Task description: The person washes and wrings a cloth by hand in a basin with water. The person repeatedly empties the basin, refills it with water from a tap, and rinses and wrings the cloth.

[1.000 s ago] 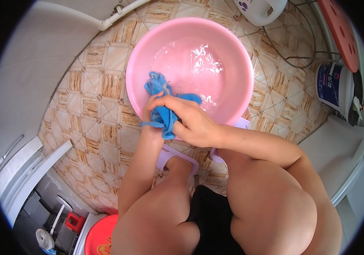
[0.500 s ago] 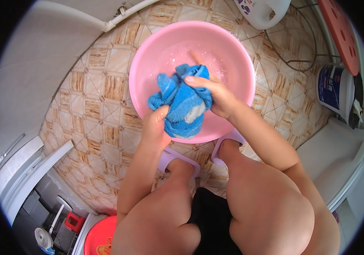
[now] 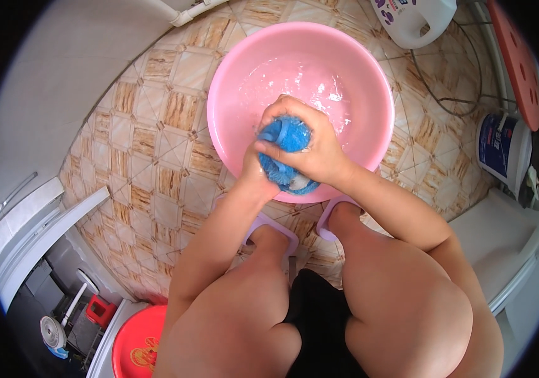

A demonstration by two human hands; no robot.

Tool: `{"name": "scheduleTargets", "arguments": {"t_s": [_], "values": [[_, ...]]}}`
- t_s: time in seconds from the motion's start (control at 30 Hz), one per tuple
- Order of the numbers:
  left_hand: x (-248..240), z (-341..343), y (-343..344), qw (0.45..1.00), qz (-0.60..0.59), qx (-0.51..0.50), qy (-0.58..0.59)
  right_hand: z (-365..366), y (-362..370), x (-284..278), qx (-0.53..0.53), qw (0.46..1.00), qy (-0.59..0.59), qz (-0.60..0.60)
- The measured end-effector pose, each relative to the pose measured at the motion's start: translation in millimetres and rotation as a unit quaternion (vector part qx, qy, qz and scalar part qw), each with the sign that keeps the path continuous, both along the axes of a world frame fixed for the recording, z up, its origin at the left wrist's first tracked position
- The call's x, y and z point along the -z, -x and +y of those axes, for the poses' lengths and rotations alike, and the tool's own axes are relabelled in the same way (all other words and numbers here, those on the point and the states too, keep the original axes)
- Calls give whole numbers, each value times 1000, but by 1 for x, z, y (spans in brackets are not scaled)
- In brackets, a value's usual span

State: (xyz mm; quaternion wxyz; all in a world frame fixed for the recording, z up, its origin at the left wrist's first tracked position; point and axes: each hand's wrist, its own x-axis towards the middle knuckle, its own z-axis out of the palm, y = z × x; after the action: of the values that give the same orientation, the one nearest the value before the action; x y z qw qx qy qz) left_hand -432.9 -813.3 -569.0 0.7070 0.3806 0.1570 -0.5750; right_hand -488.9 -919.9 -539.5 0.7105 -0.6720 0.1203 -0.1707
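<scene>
The blue cloth (image 3: 291, 133), with a white patch near its lower end, is bunched up in the person's 2 hands, over the near side of a big pink basin (image 3: 380, 120). The right hand (image 3: 326, 142) is wrapped round it, fingers curled over the far side and thumb laid across the front. The left hand (image 3: 254, 170) is closed against its left, lower side; most of those fingers are hidden behind the bundle, so I can't tell quite how they are set.

Bright glints lie on the water (image 3: 320, 82) in the basin, which sits on a patterned tile floor (image 3: 175, 69). Just this side of it are the person's feet in 2 lilac slippers (image 3: 324, 223), with bare knees bent behind.

Past the basin, to the right, stands a white jug (image 3: 402, 25) with a handle. Further right are a red board (image 3: 524, 94) with holes and a white bucket (image 3: 502, 148) with a blue label. At the lower left I see a red tub (image 3: 132, 337) with a yellow design, and beyond it a small fan (image 3: 52, 332).
</scene>
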Motion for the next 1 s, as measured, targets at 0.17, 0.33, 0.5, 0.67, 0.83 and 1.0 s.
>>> {"name": "scheduleTargets", "arguments": {"t_s": [0.17, 0.33, 0.5, 0.67, 0.83, 1.0], "values": [[-19, -12, 9, 993, -80, -14, -83, 2, -5, 1, 78, 997, 22, 8], [-27, -13, 12, 990, -99, -12, -97, 4, -12, -14, 65, 994, 37, 82], [4, -3, 36, 993, -88, 11, -81, -3, 7, -4, -13, 987, 72, 142], [14, 0, 43, 984, 26, 91, -153, -14, 39, 11, -24, 970, -130, 206], [-3, 27, -9, 996, 91, -11, -13, -67, 86, 6, 156, 972, 54, 170], [-102, 20, -32, 827, -381, 392, 132, -77, 124, 41, 281, 875, -20, 395]]}}
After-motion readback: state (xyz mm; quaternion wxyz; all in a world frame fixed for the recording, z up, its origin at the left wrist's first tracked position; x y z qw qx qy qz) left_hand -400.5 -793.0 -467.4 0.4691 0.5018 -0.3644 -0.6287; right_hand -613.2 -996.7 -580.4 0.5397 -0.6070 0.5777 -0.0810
